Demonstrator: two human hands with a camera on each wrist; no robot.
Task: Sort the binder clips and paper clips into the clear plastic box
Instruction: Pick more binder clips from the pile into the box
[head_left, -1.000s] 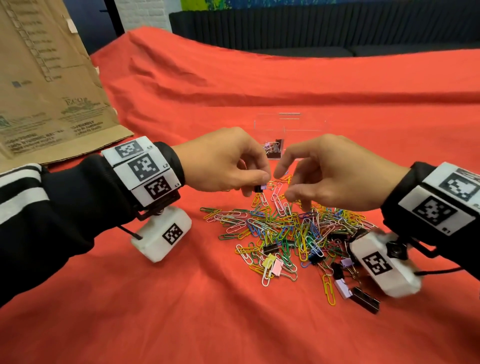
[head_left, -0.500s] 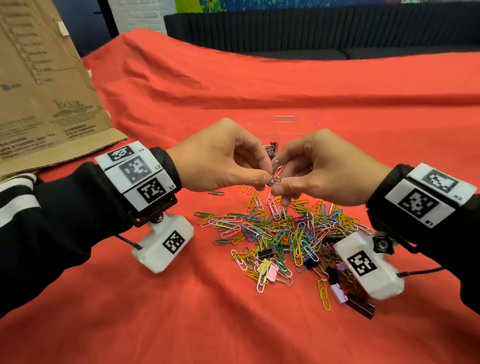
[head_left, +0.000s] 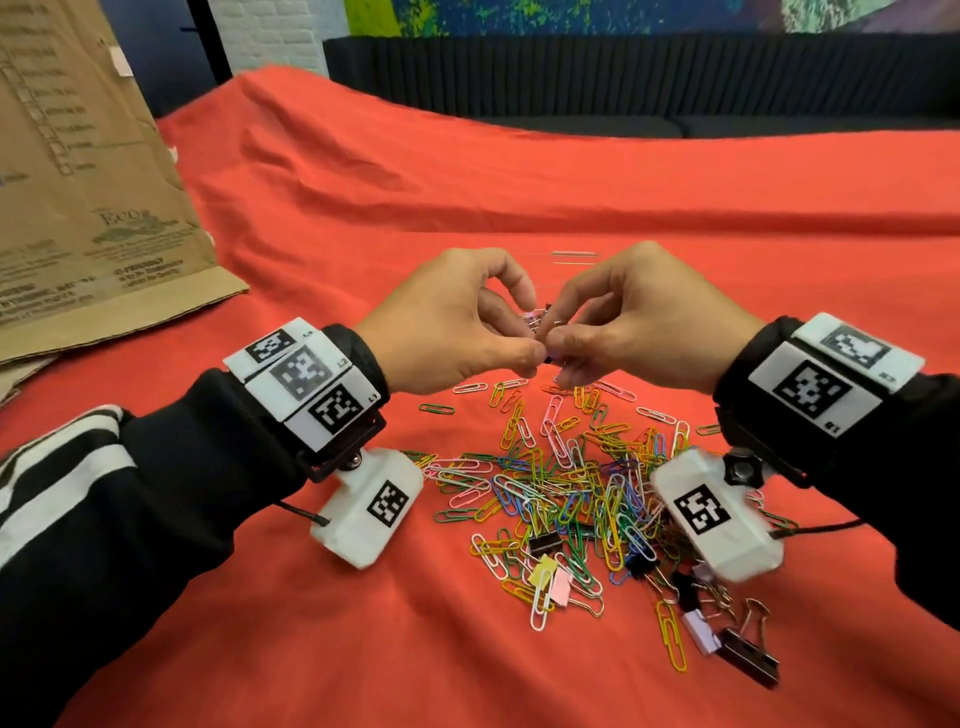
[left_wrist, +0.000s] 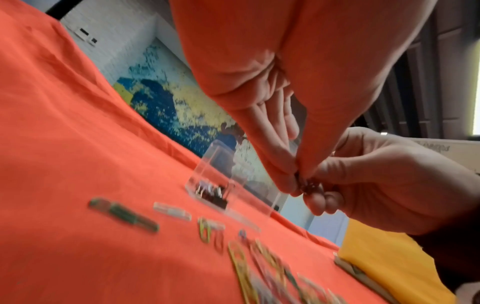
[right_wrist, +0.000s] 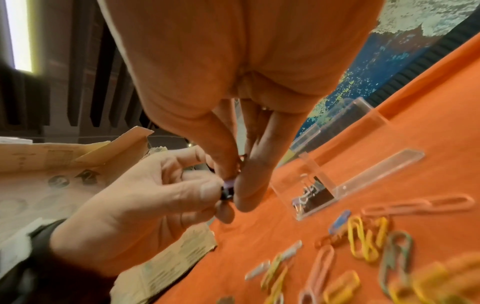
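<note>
My left hand (head_left: 532, 358) and right hand (head_left: 563, 358) meet fingertip to fingertip above the far edge of the paper clip pile (head_left: 571, 493). In the right wrist view the left hand's thumb and finger pinch a small black binder clip (right_wrist: 226, 195). The right hand (right_wrist: 233, 185) pinches a small purple binder clip (right_wrist: 230, 183) that touches the black one. The clear plastic box (head_left: 574, 254) stands just behind the hands, mostly hidden by them. A few binder clips (right_wrist: 309, 195) lie in the box (right_wrist: 311, 168), which also shows in the left wrist view (left_wrist: 207, 164).
A red cloth (head_left: 519, 182) covers the table. Flattened brown cardboard (head_left: 93, 208) lies at the far left. More binder clips (head_left: 748, 660) lie at the pile's near right. A clear lid piece (right_wrist: 345, 115) stands behind the box. A dark sofa (head_left: 623, 78) runs along the back.
Both hands rose from the pile and came together. The left held a black clip alone one second ago; now the right pinches the purple clip joined to it.
</note>
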